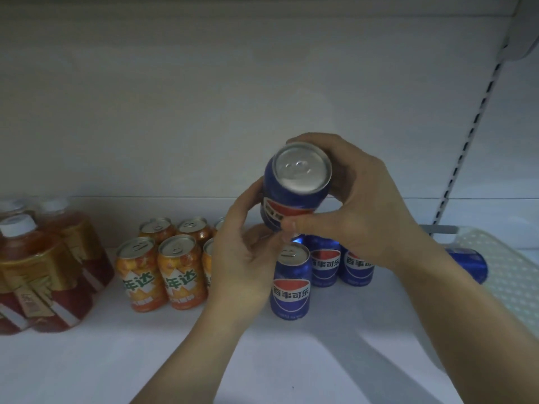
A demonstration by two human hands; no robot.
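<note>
I hold the Pepsi can (294, 188) in the air above the shelf (145, 360), tilted so its top faces me, right over the standing Pepsi cans (290, 284). My right hand (364, 205) wraps it, fingers curled round the back and thumb across the label. My left hand (248, 246) cups the lower end with bent fingers. The risk I see is in setting it down: the row below is tight and partly hidden behind my hands, so a tilted base could clip a rim and topple one toward the orange soda cans (163, 272) just beside. If my left lets go too early, the smooth can could slip through my right
</note>
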